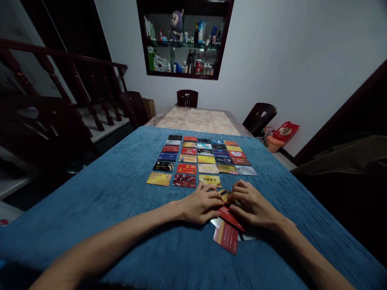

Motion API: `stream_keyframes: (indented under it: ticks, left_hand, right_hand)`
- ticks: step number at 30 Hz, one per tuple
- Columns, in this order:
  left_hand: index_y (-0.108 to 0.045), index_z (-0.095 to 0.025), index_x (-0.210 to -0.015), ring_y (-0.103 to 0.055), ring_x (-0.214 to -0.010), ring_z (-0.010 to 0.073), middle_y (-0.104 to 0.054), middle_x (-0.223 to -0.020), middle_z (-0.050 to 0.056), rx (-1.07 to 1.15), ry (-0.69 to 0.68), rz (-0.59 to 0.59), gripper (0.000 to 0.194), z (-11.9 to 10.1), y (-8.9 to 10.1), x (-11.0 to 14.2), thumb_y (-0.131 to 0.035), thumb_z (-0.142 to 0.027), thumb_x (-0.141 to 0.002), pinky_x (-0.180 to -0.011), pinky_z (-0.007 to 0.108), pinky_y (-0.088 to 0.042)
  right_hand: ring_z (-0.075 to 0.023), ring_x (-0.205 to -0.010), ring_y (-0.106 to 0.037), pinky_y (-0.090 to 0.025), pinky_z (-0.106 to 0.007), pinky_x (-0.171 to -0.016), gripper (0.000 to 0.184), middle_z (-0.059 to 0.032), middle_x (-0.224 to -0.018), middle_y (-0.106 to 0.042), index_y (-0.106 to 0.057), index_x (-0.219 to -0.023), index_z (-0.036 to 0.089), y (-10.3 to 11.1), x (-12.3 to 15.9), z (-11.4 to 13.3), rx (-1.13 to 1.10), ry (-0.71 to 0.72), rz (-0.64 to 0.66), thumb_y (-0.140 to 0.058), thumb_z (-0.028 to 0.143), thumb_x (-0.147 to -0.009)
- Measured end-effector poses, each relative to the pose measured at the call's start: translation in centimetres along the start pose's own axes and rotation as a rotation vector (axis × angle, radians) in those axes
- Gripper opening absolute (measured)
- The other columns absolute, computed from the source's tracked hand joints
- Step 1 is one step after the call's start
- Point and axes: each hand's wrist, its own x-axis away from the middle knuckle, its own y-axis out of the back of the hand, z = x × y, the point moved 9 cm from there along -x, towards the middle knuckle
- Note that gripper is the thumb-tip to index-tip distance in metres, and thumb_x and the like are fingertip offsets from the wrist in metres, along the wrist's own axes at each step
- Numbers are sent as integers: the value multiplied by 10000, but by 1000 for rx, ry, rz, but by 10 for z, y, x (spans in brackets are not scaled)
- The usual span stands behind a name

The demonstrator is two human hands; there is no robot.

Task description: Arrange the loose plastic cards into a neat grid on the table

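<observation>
Several plastic cards lie in neat rows (pixel 202 158) on a blue cloth (pixel 115 201) over the table. Just in front of the rows, a small loose pile of cards (pixel 227 229) lies under my hands, mostly red ones. My left hand (pixel 200 205) rests on the pile's left side, fingers curled and pressed on the cards. My right hand (pixel 252 204) rests on the pile's right side, fingers bent over a dark gold card (pixel 224 194) and a red card (pixel 230 216). Both hands touch the pile; which card each one grips is hidden.
The bare tabletop (pixel 198 120) continues beyond the cloth. Dark chairs stand at the far end (pixel 187 98), far right (pixel 259 117) and left (pixel 133 106). A stair railing (pixel 60 80) runs along the left. A wall cabinet (pixel 184 38) holds bottles and a toy. Red bags (pixel 282 133) sit on the floor.
</observation>
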Motion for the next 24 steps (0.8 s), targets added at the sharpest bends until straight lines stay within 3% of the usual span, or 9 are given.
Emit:
stream_keyframes:
  ticks: [10, 16, 19, 24]
  left_hand:
    - [-671, -151, -1044, -594, -1044, 220, -742, -993, 87, -130, -54, -202, 237, -4, 13, 4, -469, -269, -1008, -917, 394, -354]
    - [-678, -150, -1019, -597, -1004, 216, -727, -960, 99, -128, 5, -225, 280, 7, 13, 5, -423, -264, -1020, -900, 385, -387]
    - [-691, -156, -990, -601, -980, 217, -716, -959, 104, -82, 65, -240, 307, 15, 15, 5, -421, -299, -1022, -876, 375, -400]
    - [-690, -169, -1012, -597, -967, 210, -709, -933, 83, 16, 131, -258, 277, 21, 19, 5, -441, -291, -1017, -879, 357, -405]
  right_hand:
    - [-232, -918, -536, -437, -415, -832, 269, -65, -874, -661, -681, -978, 223, 1, 0, 10, -152, 25, 50, -509, 429, -966]
    - [-248, -926, -553, -439, -430, -833, 302, -68, -876, -659, -692, -1053, 230, 2, 1, 8, -172, 16, 29, -534, 461, -939]
    - [-254, -923, -561, -441, -438, -828, 238, -72, -879, -676, -699, -1037, 232, -1, 0, 6, -135, -6, 32, -597, 400, -904]
    - [-233, -876, -569, -436, -403, -781, 187, -71, -861, -697, -703, -1006, 235, -2, -2, 1, -40, -16, -11, -542, 240, -910]
